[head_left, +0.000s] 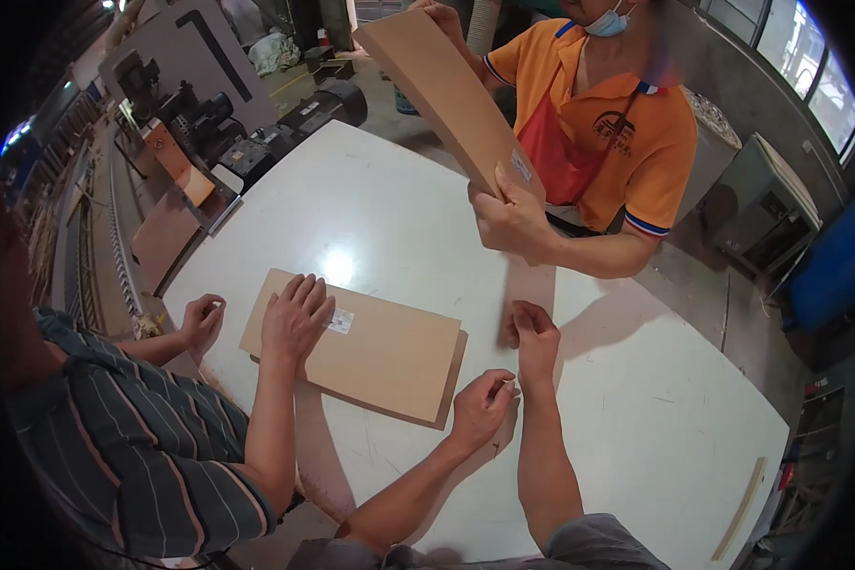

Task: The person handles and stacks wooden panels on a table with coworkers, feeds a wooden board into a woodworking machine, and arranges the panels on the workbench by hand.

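Table (636,399) bears a brown board (394,353) at left, long axis running from far left to near right, toward the left hand (483,410), nearer than the right hand (536,337); both curl, whether around anything I cannot tell.

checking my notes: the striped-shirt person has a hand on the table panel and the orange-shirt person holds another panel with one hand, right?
One hand is wrong: the head view shows the orange-shirt person holding the raised panel with both hands. The rest stands.

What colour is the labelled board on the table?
The board is light brown; head view shows it best.
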Motion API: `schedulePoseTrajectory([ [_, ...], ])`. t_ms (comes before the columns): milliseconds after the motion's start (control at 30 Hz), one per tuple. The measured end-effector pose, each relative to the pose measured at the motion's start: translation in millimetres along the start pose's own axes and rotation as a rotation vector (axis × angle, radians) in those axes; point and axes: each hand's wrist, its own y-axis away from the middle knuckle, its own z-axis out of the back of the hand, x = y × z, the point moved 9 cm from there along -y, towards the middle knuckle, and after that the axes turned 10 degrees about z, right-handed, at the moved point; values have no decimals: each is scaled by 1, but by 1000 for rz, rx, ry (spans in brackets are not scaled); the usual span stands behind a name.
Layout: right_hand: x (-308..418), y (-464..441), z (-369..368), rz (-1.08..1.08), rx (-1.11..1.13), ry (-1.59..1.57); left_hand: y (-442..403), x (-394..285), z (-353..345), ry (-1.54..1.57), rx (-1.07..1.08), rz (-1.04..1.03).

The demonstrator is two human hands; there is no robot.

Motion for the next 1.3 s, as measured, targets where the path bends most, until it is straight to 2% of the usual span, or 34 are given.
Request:
schedulePoseTrajectory([
  [33, -4, -1, 3, 39, -13, 23, 0, -2, 0, -14, -3, -2],
  [233, 4, 4, -3, -111, -7, -47, 0, -1, 1, -7, -1, -6],
  [1300, 1, 3, -5, -89, 18, -69, -1, -1, 2, 3, -1, 6],
])
